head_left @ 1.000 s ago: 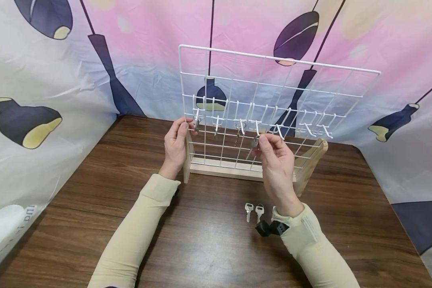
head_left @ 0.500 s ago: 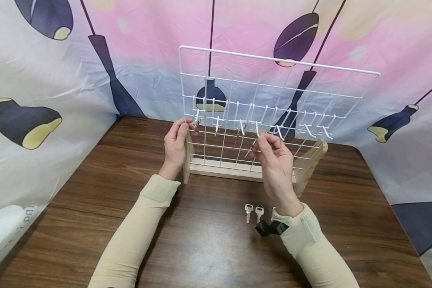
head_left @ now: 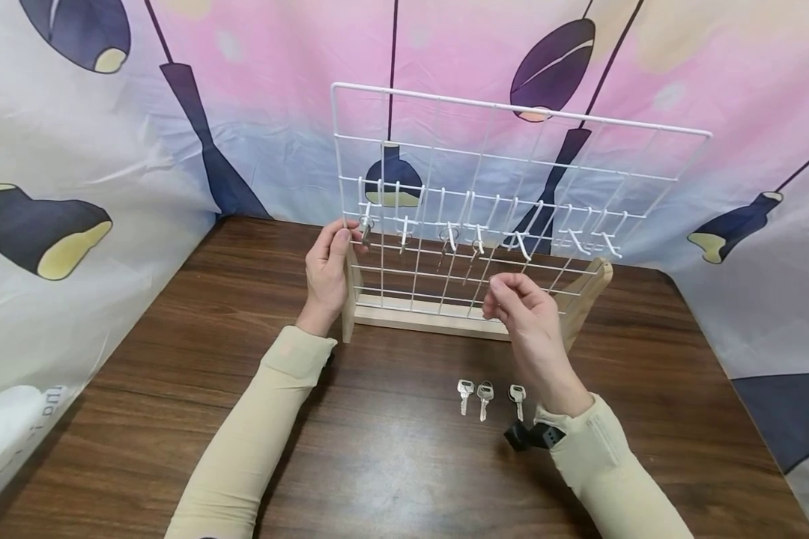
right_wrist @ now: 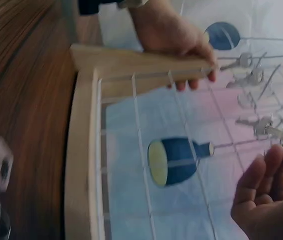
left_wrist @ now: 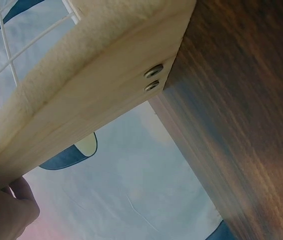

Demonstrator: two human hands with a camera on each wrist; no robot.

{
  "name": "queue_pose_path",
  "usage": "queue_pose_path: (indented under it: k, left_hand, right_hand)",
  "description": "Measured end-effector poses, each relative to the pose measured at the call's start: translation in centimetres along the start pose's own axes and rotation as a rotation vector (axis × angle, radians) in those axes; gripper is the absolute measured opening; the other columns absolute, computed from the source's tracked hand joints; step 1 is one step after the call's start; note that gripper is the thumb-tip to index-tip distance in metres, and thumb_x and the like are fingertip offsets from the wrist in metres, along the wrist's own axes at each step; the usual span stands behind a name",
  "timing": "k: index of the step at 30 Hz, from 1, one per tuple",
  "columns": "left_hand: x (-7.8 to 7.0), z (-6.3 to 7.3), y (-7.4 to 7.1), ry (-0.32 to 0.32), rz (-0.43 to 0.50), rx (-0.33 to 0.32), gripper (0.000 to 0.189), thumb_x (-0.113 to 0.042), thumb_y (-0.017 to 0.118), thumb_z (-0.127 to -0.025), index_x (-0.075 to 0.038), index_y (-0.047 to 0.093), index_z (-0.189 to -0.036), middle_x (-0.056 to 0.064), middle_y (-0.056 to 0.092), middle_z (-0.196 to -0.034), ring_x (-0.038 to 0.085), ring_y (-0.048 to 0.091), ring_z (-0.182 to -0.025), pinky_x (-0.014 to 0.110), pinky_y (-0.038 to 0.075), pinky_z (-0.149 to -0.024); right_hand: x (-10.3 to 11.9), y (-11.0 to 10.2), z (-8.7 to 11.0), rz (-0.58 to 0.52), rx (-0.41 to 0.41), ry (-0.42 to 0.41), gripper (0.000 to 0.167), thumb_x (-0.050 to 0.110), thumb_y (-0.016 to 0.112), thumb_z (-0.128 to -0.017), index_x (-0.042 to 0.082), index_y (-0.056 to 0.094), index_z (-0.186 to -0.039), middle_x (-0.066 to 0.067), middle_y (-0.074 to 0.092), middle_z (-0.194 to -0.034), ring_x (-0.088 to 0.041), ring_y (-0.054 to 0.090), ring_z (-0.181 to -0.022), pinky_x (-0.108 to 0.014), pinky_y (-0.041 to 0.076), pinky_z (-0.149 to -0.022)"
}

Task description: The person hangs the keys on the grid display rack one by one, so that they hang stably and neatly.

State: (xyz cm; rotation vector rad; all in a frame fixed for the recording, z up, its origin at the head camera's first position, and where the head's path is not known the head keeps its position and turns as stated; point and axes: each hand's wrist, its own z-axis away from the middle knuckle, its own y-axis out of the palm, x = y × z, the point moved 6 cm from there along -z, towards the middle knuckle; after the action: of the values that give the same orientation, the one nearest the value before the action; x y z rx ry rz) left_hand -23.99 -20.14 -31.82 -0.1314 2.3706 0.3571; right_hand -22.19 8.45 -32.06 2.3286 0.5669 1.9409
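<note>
Holding wire rack (head_left: 492, 197) mid-frame with left grip (head_left: 327, 268), likely for steadiness, alongside empty, loosely curled right grip (head_left: 532, 326) near hung key (head_left: 473, 266).

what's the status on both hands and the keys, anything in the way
Left hand gripping wooden rack upright. Right hand empty, below leftmost bare hook. Four keys hanging, three more keys on tabletop. Nothing seen blocking that hook.
</note>
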Motion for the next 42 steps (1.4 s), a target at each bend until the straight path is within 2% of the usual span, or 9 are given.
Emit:
queue_pose_path:
  k: [3, 6, 10, 13, 17, 23, 28, 34, 42]
  left_hand:
    - [0.1, 0.0, 0.0, -0.008, 0.004, -0.005, 0.03, -0.007, 0.043, -0.103, 0.02, 0.053, -0.109, 0.006, 0.061, -0.091, 0.023, 0.062, -0.081, 0.039, 0.057, -0.074]
    - [0.2, 0.0, 0.0, -0.019, 0.007, -0.004, 0.028, -0.007, 0.044, -0.103, 0.017, 0.056, -0.11, 0.008, 0.061, -0.091, 0.031, 0.06, -0.081, 0.043, 0.056, -0.074]
    - [0.3, 0.1, 0.0, -0.019, 0.009, -0.015, 0.028, -0.006, 0.043, -0.103, 0.018, 0.055, -0.109, 0.009, 0.061, -0.091, 0.026, 0.061, -0.079, 0.04, 0.057, -0.074]
    - [0.3, 0.1, -0.1, -0.021, 0.021, -0.025, 0.029, -0.005, 0.043, -0.103, 0.021, 0.053, -0.11, 0.008, 0.061, -0.09, 0.022, 0.061, -0.079, 0.033, 0.057, -0.074]
    - [0.2, 0.1, -0.1, -0.024, 0.026, -0.025, 0.029, -0.006, 0.043, -0.103, 0.021, 0.052, -0.11, 0.009, 0.06, -0.09, 0.021, 0.061, -0.079, 0.029, 0.057, -0.073]
    - [0.2, 0.1, -0.1, -0.016, 0.023, -0.013, 0.034, -0.011, 0.045, -0.103, 0.022, 0.051, -0.11, 0.014, 0.06, -0.09, 0.02, 0.061, -0.08, 0.031, 0.057, -0.074]
    - [0.3, 0.1, -0.1, -0.013, 0.028, -0.02, 0.031, -0.014, 0.047, -0.103, 0.015, 0.057, -0.108, 0.008, 0.061, -0.09, 0.028, 0.061, -0.079, 0.03, 0.057, -0.074]
    - [0.2, 0.1, 0.0, -0.015, 0.025, -0.016, 0.033, -0.009, 0.044, -0.103, 0.022, 0.051, -0.11, 0.005, 0.061, -0.09, 0.023, 0.062, -0.079, 0.03, 0.057, -0.074]
    - [0.1, 0.0, -0.1, -0.047, 0.018, -0.033, 0.026, 0.001, 0.039, -0.102, 0.021, 0.052, -0.111, 0.006, 0.06, -0.089, 0.023, 0.061, -0.079, 0.029, 0.056, -0.074]
  right_hand:
    - [-0.7, -0.8, 0.2, 0.231, 0.082, 0.036, 0.011, 0.007, 0.063, -0.095, -0.001, 0.062, -0.102, -0.004, 0.061, -0.078, -0.015, 0.058, -0.07, -0.023, 0.055, -0.066]
    - [-1.7, -1.2, 0.8, 0.552, 0.235, 0.055, 0.019, 0.012, 0.066, -0.093, -0.002, 0.063, -0.106, -0.004, 0.063, -0.085, -0.016, 0.058, -0.073, -0.024, 0.053, -0.065]
    - [-3.8, -1.4, 2.1, 0.884, 0.439, 0.086, 0.018, 0.02, 0.069, -0.091, 0.006, 0.065, -0.102, 0.001, 0.063, -0.085, -0.015, 0.058, -0.074, -0.025, 0.051, -0.064]
    - [-5.1, -1.7, 2.7, 1.026, 0.505, 0.098, 0.016, 0.022, 0.072, -0.089, 0.01, 0.064, -0.097, 0.003, 0.06, -0.078, -0.012, 0.056, -0.07, -0.026, 0.05, -0.063]
    - [-6.2, -2.2, 3.2, 1.175, 0.515, 0.106, 0.021, 0.027, 0.076, -0.086, 0.011, 0.065, -0.093, 0.005, 0.056, -0.077, -0.012, 0.051, -0.073, -0.028, 0.046, -0.065]
    - [-6.9, -2.2, 3.7, 1.274, 0.536, 0.095, 0.026, 0.036, 0.078, -0.082, 0.015, 0.066, -0.091, 0.003, 0.057, -0.083, -0.015, 0.047, -0.083, -0.032, 0.043, -0.072]
    - [-7.1, -2.0, 3.9, 1.312, 0.548, 0.097, 0.024, 0.034, 0.078, -0.082, 0.016, 0.065, -0.089, 0.003, 0.056, -0.084, -0.016, 0.047, -0.084, -0.035, 0.043, -0.075]
    - [-7.4, -2.1, 3.9, 1.333, 0.553, 0.116, 0.023, 0.033, 0.079, -0.081, 0.017, 0.064, -0.086, 0.004, 0.054, -0.084, -0.016, 0.048, -0.085, -0.038, 0.043, -0.077]
    - [-7.4, -2.0, 4.1, 1.346, 0.569, 0.116, 0.026, 0.035, 0.082, -0.077, 0.019, 0.065, -0.086, 0.007, 0.054, -0.086, -0.015, 0.047, -0.086, -0.036, 0.043, -0.077]
